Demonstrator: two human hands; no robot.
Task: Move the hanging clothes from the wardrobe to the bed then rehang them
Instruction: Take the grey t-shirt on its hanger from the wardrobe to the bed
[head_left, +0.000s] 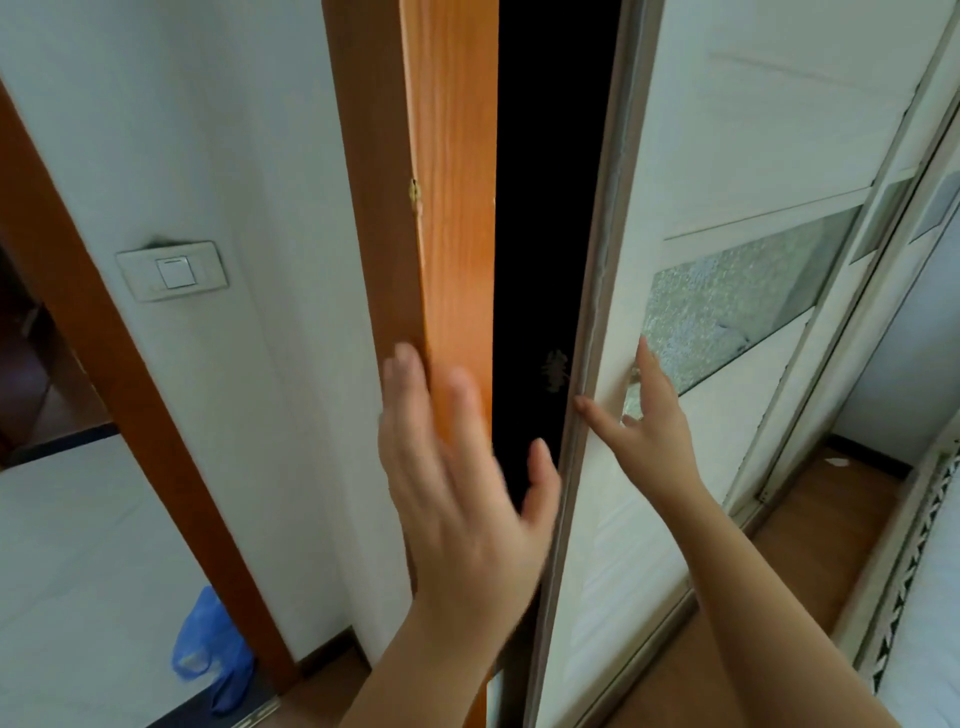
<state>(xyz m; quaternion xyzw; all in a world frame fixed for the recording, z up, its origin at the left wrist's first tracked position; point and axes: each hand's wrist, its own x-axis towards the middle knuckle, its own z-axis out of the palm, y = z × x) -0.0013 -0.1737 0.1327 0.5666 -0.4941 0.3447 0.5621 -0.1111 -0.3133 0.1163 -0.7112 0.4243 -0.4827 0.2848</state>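
A white light switch (172, 271) sits on the white wall (249, 156), its plate slightly tilted. To its left a brown wooden door frame (119, 364) slants down toward the floor, with a dim room beyond it. At the foot of that frame a crumpled blue plastic bag (210, 649) lies on the pale floor tiles (78, 571). A dark skirting board (324, 649) runs along the bottom of the wall. Over to the right, wooden floorboards (831, 519) show, warm brown.

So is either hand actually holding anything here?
Nothing is gripped. The left hand lies open against the wooden frame; the right hand presses flat on the sliding door near its edge.
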